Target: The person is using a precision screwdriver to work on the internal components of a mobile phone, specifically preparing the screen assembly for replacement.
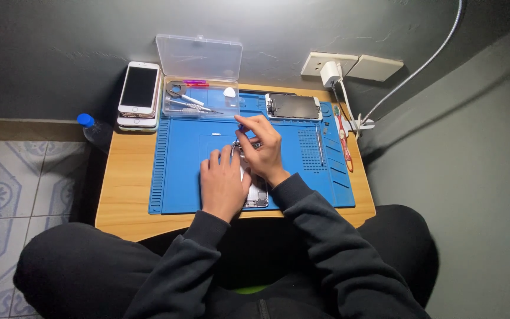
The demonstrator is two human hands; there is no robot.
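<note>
Two hands work mid-bench on the blue mat [178,177]: left hand [222,183] lies flat, pinning the opened phone [258,192], while right hand [262,147] pinches a small screwdriver [241,126] over it.

Looks like a home phone-repair corner, not a proper shop. Small wooden table [119,195] jammed into a corner w/ dark grey walls, patterned floor tiles [7,183] on the left. Blue silicone repair mat [178,159] covers most of the top. Clear plastic parts box [200,88] w/ small tools at the back, stack of phones [139,94] beside it, detached phone screen [293,107] on the mat. Wall socket [326,62] w/ white charger plugged in. Person sits right up to it, knees under the table.
</note>
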